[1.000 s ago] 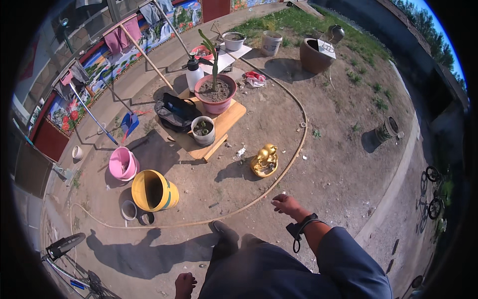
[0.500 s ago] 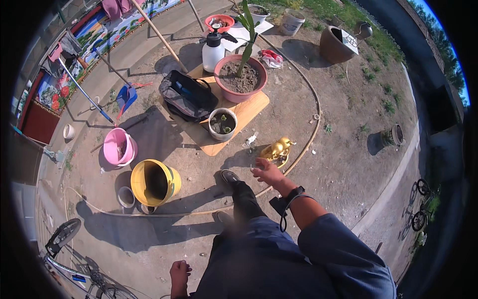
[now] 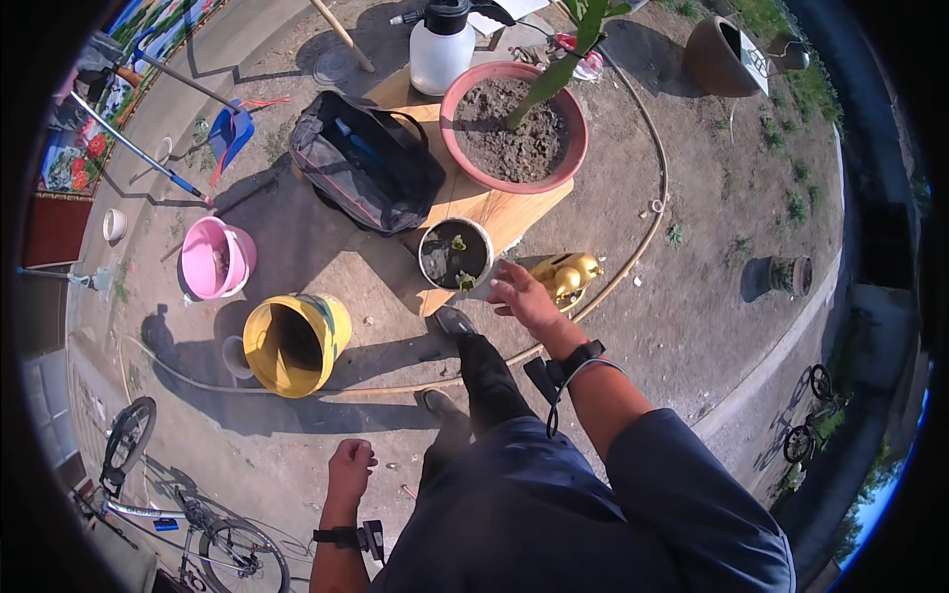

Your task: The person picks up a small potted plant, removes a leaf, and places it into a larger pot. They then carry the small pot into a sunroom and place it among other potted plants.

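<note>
My right hand [image 3: 524,299] reaches forward over the wooden board's front corner, its fingers bent but apart. Just ahead of it, to the left, is a small pale pot [image 3: 455,254] with dark soil and little green seedlings; no contact shows. To the right of that hand lies a shiny gold object [image 3: 566,277] with rounded lumps, partly covered by the hand. My left hand [image 3: 351,467] hangs low beside my body, fingers curled in, with nothing seen in it. Behind the small pot stands a large pink pot [image 3: 465,163] holding soil and a tall green cactus-like plant [image 3: 559,87].
A black open bag [image 3: 366,168] and a white pump sprayer [image 3: 442,54] share the wooden board [image 3: 504,212]. A yellow bucket [image 3: 297,346], a pink bucket [image 3: 213,259] and a blue dustpan [image 3: 230,133] stand left. A hose [image 3: 647,232] curves across the ground; a bicycle [image 3: 183,529] lies lower left.
I have come nearer to the board, and its pots look larger. My right hand has shifted from in front of the gold object towards the small pot. My left hand has risen further into view.
</note>
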